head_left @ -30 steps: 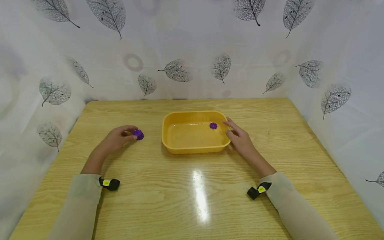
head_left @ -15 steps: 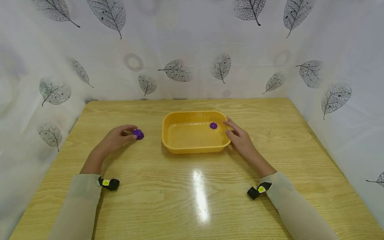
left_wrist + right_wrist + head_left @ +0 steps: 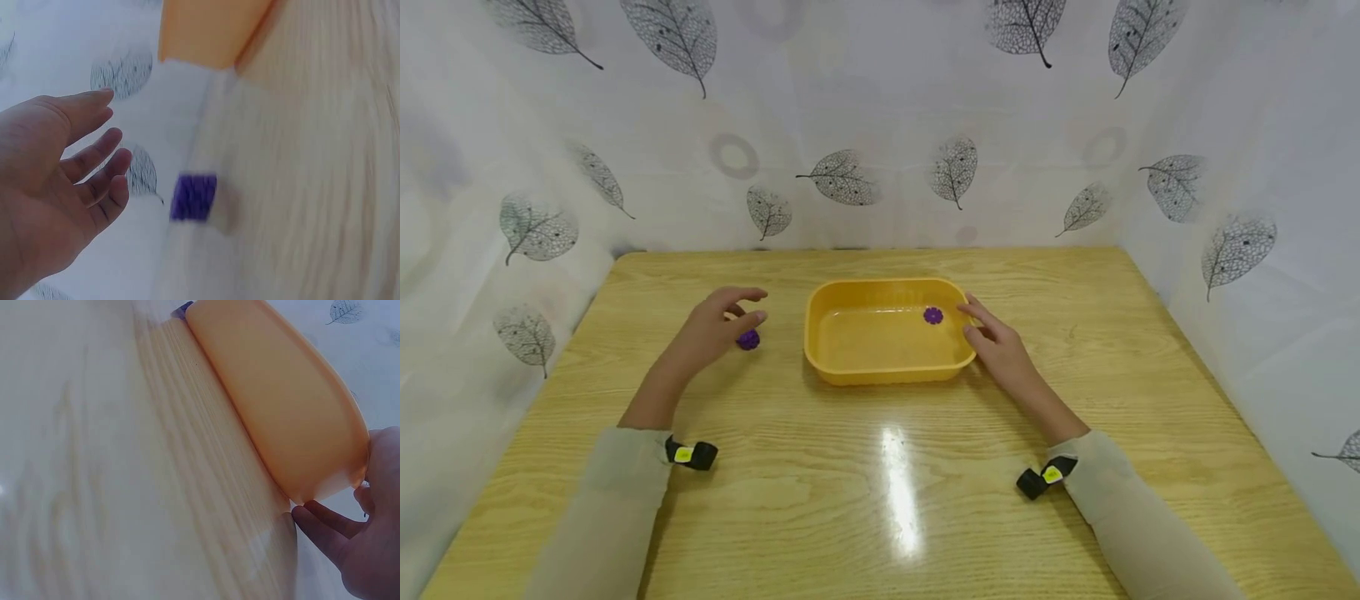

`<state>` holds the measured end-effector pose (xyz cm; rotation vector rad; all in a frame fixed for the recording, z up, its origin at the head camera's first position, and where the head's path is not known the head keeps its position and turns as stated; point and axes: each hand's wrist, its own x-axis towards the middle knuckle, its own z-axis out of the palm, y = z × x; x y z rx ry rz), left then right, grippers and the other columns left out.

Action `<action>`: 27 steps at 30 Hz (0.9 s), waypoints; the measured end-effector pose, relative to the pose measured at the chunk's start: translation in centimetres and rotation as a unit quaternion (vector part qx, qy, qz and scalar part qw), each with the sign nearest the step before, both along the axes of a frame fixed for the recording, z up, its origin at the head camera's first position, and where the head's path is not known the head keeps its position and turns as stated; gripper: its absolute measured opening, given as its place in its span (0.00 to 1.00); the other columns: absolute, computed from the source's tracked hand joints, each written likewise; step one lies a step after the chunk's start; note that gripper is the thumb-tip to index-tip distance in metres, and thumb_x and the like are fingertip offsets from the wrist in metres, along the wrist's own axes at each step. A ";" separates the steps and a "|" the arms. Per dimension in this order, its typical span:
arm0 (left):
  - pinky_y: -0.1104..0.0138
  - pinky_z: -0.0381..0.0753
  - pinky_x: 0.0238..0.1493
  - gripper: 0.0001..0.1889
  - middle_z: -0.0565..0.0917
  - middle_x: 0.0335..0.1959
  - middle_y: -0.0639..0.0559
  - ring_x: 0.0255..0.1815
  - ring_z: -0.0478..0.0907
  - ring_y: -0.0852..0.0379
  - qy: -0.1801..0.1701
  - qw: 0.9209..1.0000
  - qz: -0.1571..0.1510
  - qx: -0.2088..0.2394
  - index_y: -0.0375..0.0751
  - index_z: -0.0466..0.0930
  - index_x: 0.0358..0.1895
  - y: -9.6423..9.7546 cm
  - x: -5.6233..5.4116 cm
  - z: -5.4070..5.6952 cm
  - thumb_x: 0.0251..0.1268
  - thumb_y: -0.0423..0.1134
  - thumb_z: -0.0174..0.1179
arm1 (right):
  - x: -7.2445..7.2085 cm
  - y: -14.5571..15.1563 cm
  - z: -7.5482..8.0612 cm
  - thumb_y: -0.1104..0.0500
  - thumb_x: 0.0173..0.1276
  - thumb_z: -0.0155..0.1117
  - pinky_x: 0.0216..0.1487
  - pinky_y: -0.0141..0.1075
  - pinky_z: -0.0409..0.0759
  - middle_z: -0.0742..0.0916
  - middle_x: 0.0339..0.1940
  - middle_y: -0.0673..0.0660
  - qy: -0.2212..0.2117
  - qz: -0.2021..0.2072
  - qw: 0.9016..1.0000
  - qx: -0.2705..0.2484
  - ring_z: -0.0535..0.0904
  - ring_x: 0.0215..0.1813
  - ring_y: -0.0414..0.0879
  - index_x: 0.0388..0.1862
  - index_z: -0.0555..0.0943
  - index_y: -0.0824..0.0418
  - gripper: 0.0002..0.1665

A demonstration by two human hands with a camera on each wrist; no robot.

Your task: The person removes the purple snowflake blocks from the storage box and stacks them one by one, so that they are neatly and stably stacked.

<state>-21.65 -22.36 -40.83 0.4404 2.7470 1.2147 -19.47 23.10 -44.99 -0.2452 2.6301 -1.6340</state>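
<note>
My left hand (image 3: 713,327), fingers spread apart and holding nothing, hovers over a small purple stack (image 3: 748,340), which it partly hides in the head view. In the left wrist view the purple stack (image 3: 193,197) stands on the table beyond the fingertips, with ridged, blurred sides. My right hand (image 3: 1002,348) grips the right end of a yellow plastic basin (image 3: 887,373), thumb and index finger over its rim. The right wrist view has its other fingers (image 3: 325,528) low against the basin's outer wall. Inside the basin, near its right end, lies one purple flower-shaped piece (image 3: 933,316).
The wooden table (image 3: 820,483) reaches back to a white curtain (image 3: 880,100) printed with dark leaves, which hangs behind and along both sides. A strip of glare lies on the tabletop in front of the basin.
The left hand has let go of the purple stack, its fingers parting and moving up and right. The stack stays on the table. The right hand and basin have not moved.
</note>
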 end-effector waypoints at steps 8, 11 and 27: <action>0.56 0.79 0.47 0.25 0.76 0.67 0.48 0.53 0.74 0.49 0.014 0.998 -0.058 0.033 0.47 0.74 0.69 6.6 -1.1 1.7 0.76 0.53 0.56 | 0.0 -0.1 0.0 0.50 0.81 0.52 0.61 0.29 0.76 0.61 0.82 0.41 -0.009 0.000 1.000 0.003 0.77 0.67 0.55 0.75 0.71 0.52 0.27; 0.56 0.79 0.46 0.24 0.76 0.66 0.44 0.50 0.75 0.48 0.015 0.994 -0.094 0.047 0.45 0.73 0.70 9.0 -1.5 1.9 0.76 0.49 0.57 | 0.1 -0.3 0.4 0.51 0.81 0.52 0.63 0.31 0.76 0.61 0.82 0.41 -0.012 0.002 1.000 0.001 0.76 0.68 0.55 0.75 0.71 0.53 0.26; 0.56 0.78 0.60 0.22 0.78 0.64 0.50 0.58 0.75 0.51 -0.033 0.988 -0.149 -0.016 0.47 0.76 0.68 17.6 -4.0 0.5 0.75 0.48 0.58 | 1.8 -1.3 3.6 0.58 0.80 0.52 0.54 0.19 0.73 0.61 0.82 0.52 -0.017 0.004 1.000 0.005 0.77 0.66 0.60 0.74 0.70 0.62 0.26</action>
